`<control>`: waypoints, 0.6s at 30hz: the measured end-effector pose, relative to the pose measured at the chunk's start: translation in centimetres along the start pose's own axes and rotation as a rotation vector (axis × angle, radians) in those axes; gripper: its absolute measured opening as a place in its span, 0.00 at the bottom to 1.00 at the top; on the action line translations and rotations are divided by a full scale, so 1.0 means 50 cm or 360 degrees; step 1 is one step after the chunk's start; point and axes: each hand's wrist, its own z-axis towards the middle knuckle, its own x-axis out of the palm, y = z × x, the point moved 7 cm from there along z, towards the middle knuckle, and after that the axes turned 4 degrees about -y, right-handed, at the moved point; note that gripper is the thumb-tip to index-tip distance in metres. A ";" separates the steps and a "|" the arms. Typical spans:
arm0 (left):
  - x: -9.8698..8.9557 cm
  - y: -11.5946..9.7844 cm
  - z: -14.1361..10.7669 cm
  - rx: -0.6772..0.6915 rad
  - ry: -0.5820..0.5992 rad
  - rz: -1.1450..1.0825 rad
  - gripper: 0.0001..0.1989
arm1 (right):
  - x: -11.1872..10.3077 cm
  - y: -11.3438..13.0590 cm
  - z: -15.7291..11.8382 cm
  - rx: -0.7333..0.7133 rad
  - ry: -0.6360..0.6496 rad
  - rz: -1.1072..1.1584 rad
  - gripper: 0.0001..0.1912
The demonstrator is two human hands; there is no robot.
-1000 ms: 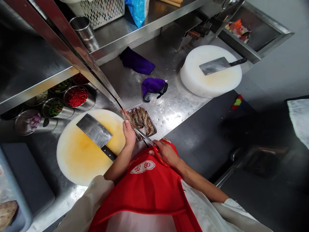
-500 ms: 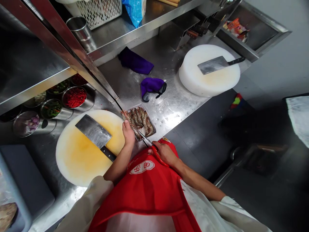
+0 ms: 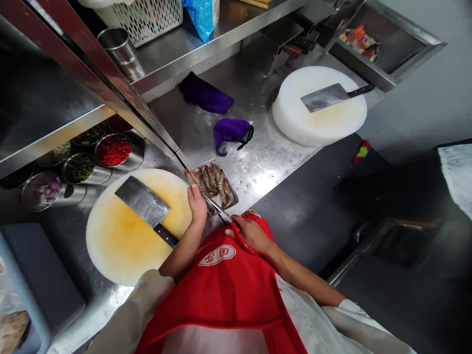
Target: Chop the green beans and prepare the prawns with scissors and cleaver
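Observation:
A shallow tray [image 3: 236,200] with several grey-brown shrimp [image 3: 211,179] lies on the steel counter, just beyond my hands. My left hand [image 3: 197,202] is closed on a shrimp [image 3: 193,178] at the tray's left side, its reddish feelers pointing up and left. My right hand [image 3: 251,232] grips red-handled scissors [image 3: 242,239]. Their metal blades reach up and left over the tray's near edge, with the tips close to my left fingers. Whether the blades touch the shrimp I cannot tell.
Left of my hands, a cleaver [image 3: 143,201] lies on a round board [image 3: 121,246]. Another cleaver [image 3: 324,98] rests on a thick board [image 3: 295,123] at the right. Purple cloths [image 3: 232,130], steel pots of chillies [image 3: 115,150] and a grey bin [image 3: 44,270] stand around.
The scissors' blades look slightly more closed together and my right fingers have shifted a little. The left hand has barely moved. The view has shifted slightly.

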 end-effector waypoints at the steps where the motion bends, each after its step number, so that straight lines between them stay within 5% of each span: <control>1: 0.001 -0.001 -0.001 0.0005 -0.0001 0.0010 0.23 | 0.000 0.000 0.001 0.0004 0.0002 -0.0001 0.25; 11: 0.005 0.009 -0.001 -0.0038 0.0008 0.0087 0.21 | 0.004 -0.007 0.006 0.0049 0.0006 0.0031 0.21; 18: 0.000 0.000 -0.005 -0.0003 0.0159 -0.0228 0.24 | -0.019 -0.026 0.006 0.0126 -0.0140 0.0192 0.23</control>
